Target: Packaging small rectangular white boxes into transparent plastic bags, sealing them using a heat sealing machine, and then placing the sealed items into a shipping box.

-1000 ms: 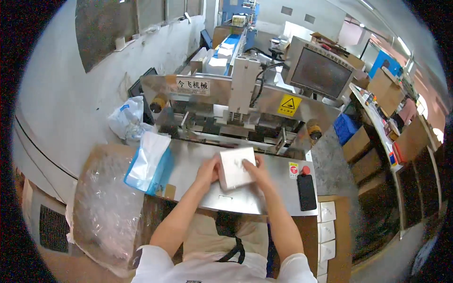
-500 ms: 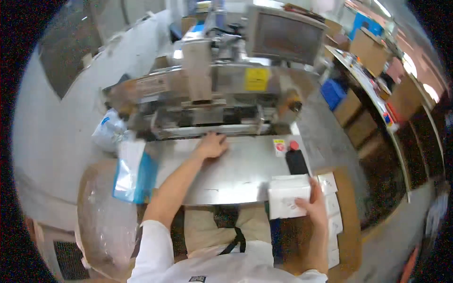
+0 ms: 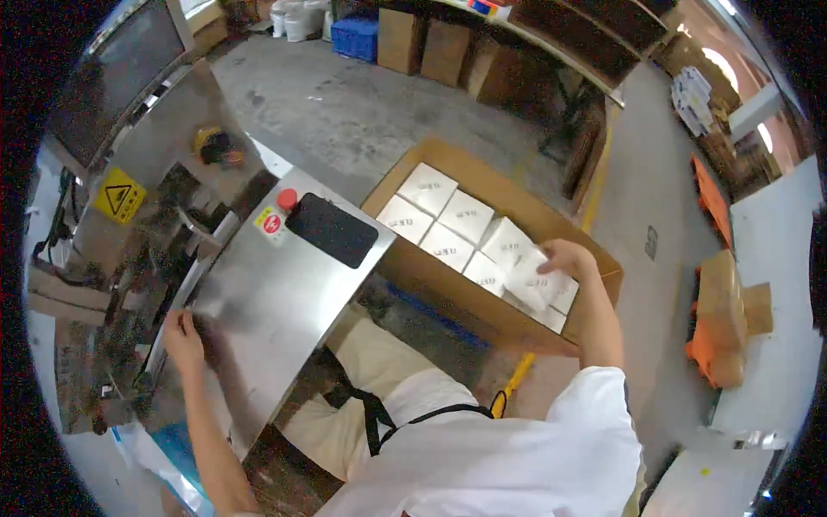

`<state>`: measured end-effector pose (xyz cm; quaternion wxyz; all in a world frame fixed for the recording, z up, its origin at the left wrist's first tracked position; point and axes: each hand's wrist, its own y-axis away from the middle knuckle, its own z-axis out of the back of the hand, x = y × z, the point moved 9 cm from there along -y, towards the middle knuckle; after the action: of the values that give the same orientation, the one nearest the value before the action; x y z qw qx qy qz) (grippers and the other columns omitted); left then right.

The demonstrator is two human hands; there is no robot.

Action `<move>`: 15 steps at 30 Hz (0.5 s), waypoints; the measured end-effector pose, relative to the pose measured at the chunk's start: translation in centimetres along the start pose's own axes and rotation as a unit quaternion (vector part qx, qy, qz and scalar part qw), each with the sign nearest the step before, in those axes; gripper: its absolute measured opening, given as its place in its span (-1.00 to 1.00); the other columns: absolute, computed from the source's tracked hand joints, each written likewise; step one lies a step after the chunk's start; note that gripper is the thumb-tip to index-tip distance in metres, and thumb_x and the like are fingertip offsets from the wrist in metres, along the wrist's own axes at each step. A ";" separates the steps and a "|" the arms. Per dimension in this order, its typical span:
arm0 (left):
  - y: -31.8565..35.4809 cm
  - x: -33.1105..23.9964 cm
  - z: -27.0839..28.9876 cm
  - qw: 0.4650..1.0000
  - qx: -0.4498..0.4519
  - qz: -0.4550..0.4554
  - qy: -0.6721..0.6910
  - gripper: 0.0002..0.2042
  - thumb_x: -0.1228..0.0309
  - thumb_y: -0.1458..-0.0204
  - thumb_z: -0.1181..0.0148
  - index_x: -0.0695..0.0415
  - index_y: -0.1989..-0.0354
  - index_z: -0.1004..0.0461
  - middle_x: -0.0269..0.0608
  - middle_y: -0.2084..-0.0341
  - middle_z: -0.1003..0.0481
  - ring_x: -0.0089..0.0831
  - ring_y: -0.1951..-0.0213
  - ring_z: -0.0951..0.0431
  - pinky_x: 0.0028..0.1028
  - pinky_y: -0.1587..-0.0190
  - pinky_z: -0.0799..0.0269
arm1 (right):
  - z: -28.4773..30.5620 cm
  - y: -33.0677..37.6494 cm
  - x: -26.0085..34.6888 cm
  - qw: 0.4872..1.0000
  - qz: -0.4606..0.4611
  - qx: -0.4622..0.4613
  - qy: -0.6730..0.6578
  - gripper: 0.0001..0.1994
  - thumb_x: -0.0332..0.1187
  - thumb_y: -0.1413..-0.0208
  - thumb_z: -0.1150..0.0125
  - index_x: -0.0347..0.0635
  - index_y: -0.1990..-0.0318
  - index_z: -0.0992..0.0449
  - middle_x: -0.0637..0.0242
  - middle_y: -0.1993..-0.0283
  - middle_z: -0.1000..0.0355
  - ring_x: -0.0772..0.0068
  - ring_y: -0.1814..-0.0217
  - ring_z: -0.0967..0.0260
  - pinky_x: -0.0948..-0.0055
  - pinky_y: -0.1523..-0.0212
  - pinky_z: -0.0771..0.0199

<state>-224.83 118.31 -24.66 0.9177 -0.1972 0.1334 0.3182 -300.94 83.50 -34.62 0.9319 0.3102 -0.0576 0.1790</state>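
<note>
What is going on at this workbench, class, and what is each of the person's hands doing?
A seated person is packing white packets into a cardboard box on their right. The right hand sets a white packet down among the packets already lying flat in rows there. The left hand rests on the steel table of a machine, near its infeed. A black panel and a red button sit on the table.

White square packages [image 3: 448, 226] lie in rows inside the open brown carton [image 3: 603, 258], and the right hand [image 3: 564, 257] grips one more white package [image 3: 532, 280] over them. A yellow triangular warning label [image 3: 119, 196] sits on the machine, below the dark screen [image 3: 116, 65]. A small red-and-white label [image 3: 270, 224] sits on the steel counter [image 3: 276, 302], and brown boxes [image 3: 448, 47] stand on the floor beyond.
</note>
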 end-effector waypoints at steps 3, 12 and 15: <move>4.2 -0.5 3.6 0.990 -0.046 -0.008 0.132 -0.73 0.30 -0.25 -0.08 0.31 0.13 -0.47 -0.01 0.23 -0.52 -0.21 0.17 -0.49 -0.33 0.03 -0.38 | -6.5 0.0 -5.3 0.937 -0.117 0.134 -0.300 -0.35 -0.09 0.12 -0.52 0.15 -0.20 -0.44 0.42 -0.08 -0.48 0.27 -0.13 -0.38 0.08 -0.01 -0.46; 14.7 5.7 14.0 0.956 -0.070 0.124 0.258 -0.76 0.41 -0.29 -0.03 0.31 0.01 -0.45 -0.12 0.05 -0.51 -0.38 0.01 -0.48 -0.39 -0.14 -0.35 | -12.7 -0.9 -5.7 0.947 -0.098 0.145 -0.269 -0.39 -0.07 0.04 -0.38 -0.03 -0.20 -0.45 0.33 -0.03 -0.52 0.35 0.03 -0.45 0.19 0.15 -0.55; 18.2 15.4 18.6 0.966 -0.115 0.113 0.201 -0.73 0.40 -0.27 -0.05 0.33 -0.02 -0.44 -0.06 0.01 -0.49 -0.33 -0.05 -0.47 -0.38 -0.18 -0.33 | -13.9 -4.8 -0.2 0.972 0.037 0.076 -0.217 -0.38 -0.11 0.07 -0.39 -0.21 -0.16 -0.47 0.25 0.03 -0.54 0.31 -0.01 -0.42 0.34 -0.03 -0.41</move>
<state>-222.45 147.89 -18.90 0.8009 -0.3453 0.2989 0.3872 -299.40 88.21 -48.48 0.8635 0.4089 -0.2566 0.1457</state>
